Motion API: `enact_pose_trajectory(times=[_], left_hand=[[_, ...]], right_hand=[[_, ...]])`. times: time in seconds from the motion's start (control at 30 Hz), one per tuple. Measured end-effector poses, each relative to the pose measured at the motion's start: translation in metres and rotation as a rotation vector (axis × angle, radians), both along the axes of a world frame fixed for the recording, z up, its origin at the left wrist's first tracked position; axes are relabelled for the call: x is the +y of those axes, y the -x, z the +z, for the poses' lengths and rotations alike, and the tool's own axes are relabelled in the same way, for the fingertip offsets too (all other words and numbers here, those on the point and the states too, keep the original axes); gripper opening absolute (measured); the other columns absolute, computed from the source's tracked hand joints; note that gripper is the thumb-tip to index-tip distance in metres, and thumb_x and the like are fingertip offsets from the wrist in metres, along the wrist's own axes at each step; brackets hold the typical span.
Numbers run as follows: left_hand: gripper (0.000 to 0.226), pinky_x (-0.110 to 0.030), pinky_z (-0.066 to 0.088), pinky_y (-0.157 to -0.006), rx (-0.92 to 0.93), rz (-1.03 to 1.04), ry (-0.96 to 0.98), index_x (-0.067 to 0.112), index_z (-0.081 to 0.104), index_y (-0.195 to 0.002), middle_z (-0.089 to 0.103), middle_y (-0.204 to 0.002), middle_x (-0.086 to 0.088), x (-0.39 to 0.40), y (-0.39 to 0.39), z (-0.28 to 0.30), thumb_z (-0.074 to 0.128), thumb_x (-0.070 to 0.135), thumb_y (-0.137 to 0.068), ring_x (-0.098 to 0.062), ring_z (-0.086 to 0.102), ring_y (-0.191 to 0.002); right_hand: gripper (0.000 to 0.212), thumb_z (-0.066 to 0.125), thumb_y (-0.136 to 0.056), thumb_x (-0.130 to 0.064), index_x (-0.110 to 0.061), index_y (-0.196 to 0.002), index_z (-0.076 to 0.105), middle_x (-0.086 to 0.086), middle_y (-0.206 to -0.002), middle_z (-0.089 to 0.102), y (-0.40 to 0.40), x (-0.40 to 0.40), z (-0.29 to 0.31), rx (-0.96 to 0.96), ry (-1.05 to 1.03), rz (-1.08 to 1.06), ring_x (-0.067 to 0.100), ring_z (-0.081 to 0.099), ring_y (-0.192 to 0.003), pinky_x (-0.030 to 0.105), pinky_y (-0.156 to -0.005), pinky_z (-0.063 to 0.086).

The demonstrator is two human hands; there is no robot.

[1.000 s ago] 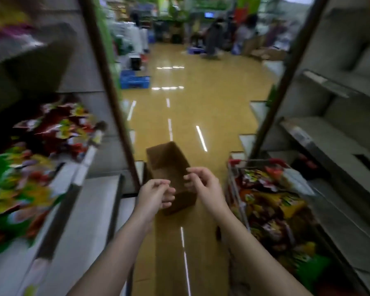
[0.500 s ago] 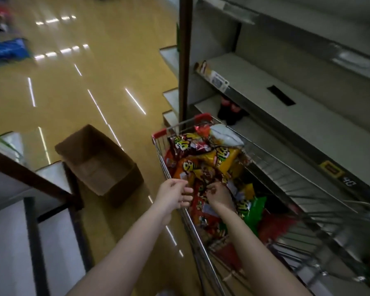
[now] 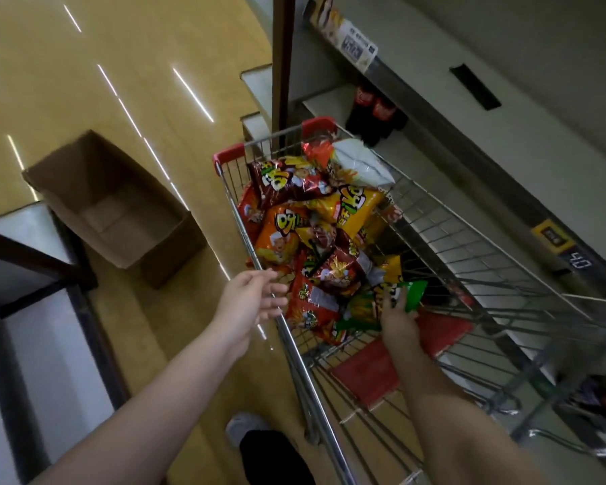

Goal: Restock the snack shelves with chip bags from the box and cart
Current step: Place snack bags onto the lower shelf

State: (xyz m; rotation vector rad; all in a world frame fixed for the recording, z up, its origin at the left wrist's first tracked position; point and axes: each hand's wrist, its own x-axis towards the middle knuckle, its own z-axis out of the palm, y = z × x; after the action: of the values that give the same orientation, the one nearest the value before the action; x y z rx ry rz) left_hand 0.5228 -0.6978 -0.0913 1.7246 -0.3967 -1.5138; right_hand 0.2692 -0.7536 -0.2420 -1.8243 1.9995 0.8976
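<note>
The wire cart [image 3: 445, 246] stands hard against the grey shelf [image 3: 525, 159] on the right, its red-capped front corners toward the shelf upright. Left of the cart, bare yellow floor [image 3: 126, 64] runs open up the aisle, broken only by one cardboard box [image 3: 116, 204] lying near the corner of the white low shelf [image 3: 11, 309] at the left edge; the box is open and looks empty.

The left hand [image 3: 249, 302] reaches forward at the cart's left rim, fingers loosely spread and holding nothing; whether it touches the rim wire is unclear. The right hand [image 3: 397, 318] is down inside the cart near its rear end, its grip closed round the edge of a green chip bag [image 3: 392, 302].

The chip bags [image 3: 305, 218] lie heaped in the cart's front half: red, orange and yellow ones, one white, too overlapped to count exactly. Two dark cola bottles [image 3: 375, 115] stand on the lower shelf just beyond the cart's front corner.
</note>
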Motion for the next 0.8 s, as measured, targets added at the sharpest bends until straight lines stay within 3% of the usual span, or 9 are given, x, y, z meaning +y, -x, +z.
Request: enact_pose_trajectory(times=[0.1, 0.2, 0.27, 0.33, 0.47, 0.57, 0.67, 0.73, 0.8], left_hand=[[0.012, -0.027, 0.056, -0.066, 0.008, -0.028, -0.009, 0.011, 0.060, -0.104, 0.068, -0.091, -0.009, 0.002, 0.006, -0.004, 0.049, 0.015, -0.099, -0.019, 0.064, -0.074], [0.016, -0.027, 0.056, -0.066, -0.012, -0.089, 0.008, 0.008, 0.060, -0.109, 0.068, -0.091, -0.009, -0.002, 0.009, -0.002, 0.050, 0.014, -0.099, -0.018, 0.064, -0.074], [0.016, -0.024, 0.055, -0.063, -0.011, -0.119, 0.039, 0.007, 0.060, -0.110, 0.068, -0.091, -0.009, -0.008, 0.011, 0.003, 0.050, 0.014, -0.099, -0.017, 0.064, -0.072], [0.016, -0.024, 0.056, -0.065, 0.005, -0.162, 0.062, 0.009, 0.060, -0.110, 0.067, -0.095, -0.009, -0.014, 0.015, 0.010, 0.049, 0.014, -0.099, -0.017, 0.064, -0.076], [0.026, -0.028, 0.055, -0.079, 0.082, -0.223, 0.098, 0.010, 0.056, -0.122, 0.065, -0.114, -0.010, -0.026, 0.016, 0.025, 0.054, 0.018, -0.097, -0.021, 0.064, -0.098], [0.066, -0.032, 0.043, -0.099, -0.046, -0.319, 0.151, 0.013, 0.040, -0.141, 0.050, -0.139, -0.007, -0.036, 0.009, 0.029, 0.067, 0.037, -0.086, -0.020, 0.051, -0.123], [0.104, -0.035, 0.037, -0.105, -0.183, -0.407, 0.231, 0.020, 0.024, -0.149, 0.037, -0.149, -0.004, -0.042, -0.011, 0.033, 0.074, 0.056, -0.066, -0.018, 0.042, -0.129], [0.127, -0.040, 0.035, -0.110, -0.238, -0.450, 0.245, 0.022, 0.022, -0.151, 0.033, -0.153, -0.004, -0.045, -0.032, 0.034, 0.078, 0.069, -0.047, -0.020, 0.040, -0.133], [0.132, -0.038, 0.037, -0.108, -0.259, -0.492, 0.238, 0.024, 0.026, -0.150, 0.038, -0.150, -0.002, -0.047, -0.053, 0.033, 0.082, 0.070, -0.039, -0.016, 0.043, -0.128]], right_hand=[[0.071, 0.047, -0.095, 0.002, -0.006, -0.154, 0.009, 0.027, -0.159, -0.006, 0.005, -0.007, 0.007, -0.081, -0.015, 0.028, 0.038, 0.053, -0.123, 0.036, -0.094, 0.047], [0.048, 0.049, -0.096, -0.004, -0.003, -0.143, 0.037, 0.023, -0.149, 0.032, -0.001, -0.027, 0.035, -0.081, -0.096, 0.129, 0.035, 0.054, -0.120, 0.035, -0.091, 0.046], [0.048, 0.051, -0.094, -0.003, -0.008, -0.141, 0.045, 0.017, -0.137, 0.051, -0.010, -0.045, 0.069, -0.095, -0.139, 0.236, 0.032, 0.057, -0.113, 0.034, -0.083, 0.047], [0.048, 0.054, -0.090, -0.002, -0.013, -0.137, 0.051, 0.013, -0.132, 0.055, -0.025, -0.060, 0.113, -0.081, -0.111, 0.309, 0.030, 0.058, -0.110, 0.036, -0.084, 0.050], [0.040, 0.056, -0.086, -0.002, -0.021, -0.122, 0.055, 0.005, -0.127, 0.053, -0.051, -0.072, 0.193, -0.214, 0.204, 0.458, 0.028, 0.055, -0.109, 0.040, -0.087, 0.051], [0.044, 0.055, -0.087, 0.000, -0.027, -0.121, 0.056, -0.006, -0.136, 0.049, -0.065, -0.075, 0.245, -0.546, 0.273, 0.535, 0.018, 0.051, -0.116, 0.027, -0.081, 0.048], [0.045, 0.050, -0.088, 0.009, -0.018, -0.122, 0.058, -0.003, -0.146, 0.041, -0.075, -0.077, 0.269, -0.974, 0.159, 0.507, 0.009, 0.041, -0.123, 0.006, -0.074, 0.047], [0.041, 0.047, -0.085, 0.013, -0.011, -0.115, 0.061, 0.002, -0.145, 0.045, -0.078, -0.078, 0.263, -1.173, 0.168, 0.516, 0.012, 0.045, -0.127, 0.003, -0.078, 0.044], [0.041, 0.047, -0.079, 0.009, -0.014, -0.109, 0.063, -0.002, -0.141, 0.052, -0.080, -0.081, 0.249, -1.306, 0.171, 0.490, 0.009, 0.048, -0.129, 0.006, -0.085, 0.041]])
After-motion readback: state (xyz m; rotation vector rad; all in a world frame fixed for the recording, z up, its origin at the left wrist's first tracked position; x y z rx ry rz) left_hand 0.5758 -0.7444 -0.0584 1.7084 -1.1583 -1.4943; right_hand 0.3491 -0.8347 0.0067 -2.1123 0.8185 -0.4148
